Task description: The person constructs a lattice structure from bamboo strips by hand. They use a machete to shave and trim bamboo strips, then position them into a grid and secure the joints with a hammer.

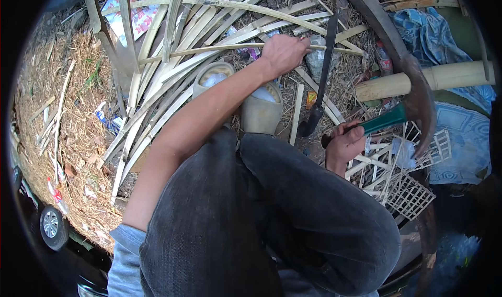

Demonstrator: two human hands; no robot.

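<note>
My left hand point(285, 55) is closed round a long, thin bamboo strip point(214, 48) that runs crosswise beyond my shoes. At its left end the strip meets several upright bamboo slats point(168, 22). On the right, my right hand point(346, 143) grips a tool with a green handle point(384, 120) and a curved, rusty metal head point(421, 106), which looks like a hammer. A long dark metal bar point(325, 69) stands tilted between my two hands. Many split bamboo strips point(151, 95) lie fanned out to the left of my shoes point(261, 111).
A thick bamboo pole point(423, 80) lies at the right, by blue patterned cloth point(455, 140). Below the tool are a white plastic grid point(410, 197) and bamboo scraps. A large curved grey piece point(374, 17) arches at upper right. Straw point(78, 156) covers the left ground; a car wheel point(51, 228) shows beyond.
</note>
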